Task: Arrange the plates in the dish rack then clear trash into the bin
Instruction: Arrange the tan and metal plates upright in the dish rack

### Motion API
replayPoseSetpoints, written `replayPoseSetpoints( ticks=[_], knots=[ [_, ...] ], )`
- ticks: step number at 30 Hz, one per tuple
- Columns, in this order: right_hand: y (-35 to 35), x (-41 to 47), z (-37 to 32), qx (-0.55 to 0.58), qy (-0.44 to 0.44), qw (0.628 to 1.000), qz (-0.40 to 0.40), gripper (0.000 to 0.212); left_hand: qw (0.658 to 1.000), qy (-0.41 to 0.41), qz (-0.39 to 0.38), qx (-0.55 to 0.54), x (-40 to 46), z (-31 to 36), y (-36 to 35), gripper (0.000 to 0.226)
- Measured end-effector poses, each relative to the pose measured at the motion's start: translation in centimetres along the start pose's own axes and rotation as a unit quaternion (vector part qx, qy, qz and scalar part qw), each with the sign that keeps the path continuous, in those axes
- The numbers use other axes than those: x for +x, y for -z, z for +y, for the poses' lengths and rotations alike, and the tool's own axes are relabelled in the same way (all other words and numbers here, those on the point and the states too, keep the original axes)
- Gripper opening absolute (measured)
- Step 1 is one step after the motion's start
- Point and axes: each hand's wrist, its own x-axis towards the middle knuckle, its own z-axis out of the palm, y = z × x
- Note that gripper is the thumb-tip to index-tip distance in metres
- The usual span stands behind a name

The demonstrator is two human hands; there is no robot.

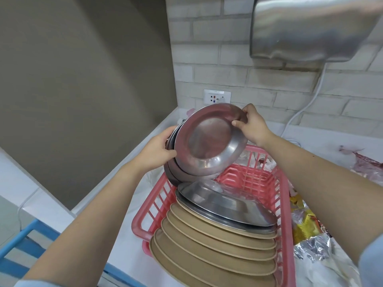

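Meanwhile, the left hand [154,151] steadied a tilted stack of steel plates [176,162] over the pink rack [267,175], fingers curled round its rim, while the right hand [251,125] pinched the top plate [209,139] by its far edge, likely to peel it off. Farther right, wrappers [304,228] lay waiting for the bin.

A single head-worn wide-angle camera looks forward and down, close above the pink dish rack [257,183], facing the brick wall [207,48] behind the rack.
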Motion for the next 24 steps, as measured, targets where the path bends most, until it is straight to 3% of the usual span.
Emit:
replayPoseSetpoints(
  ticks=[7,15,20,24],
  knots=[
    [0.9,-1.4,0.3,0.004,0.001,1.000,0.030,0.025,0.999,-0.010,0.033,0.025,0.0,0.6,-0.5,0.058],
    [4.0,-7.1,-0.3,-0.071,0.091,0.988,0.101,0.024,0.996,-0.021,0.074,0.041,0.2,-0.1,-1.4,0.045],
    [5.7,-12.1,0.1,-0.008,0.113,0.979,0.171,0.021,0.996,-0.019,0.075,0.052,0.4,-0.5,-1.4,0.041],
    [5.5,-14.5,0.8,-0.015,0.131,0.976,0.172,0.019,0.996,-0.022,0.071,0.043,0.3,-0.4,-1.4,0.041]
  ],
)
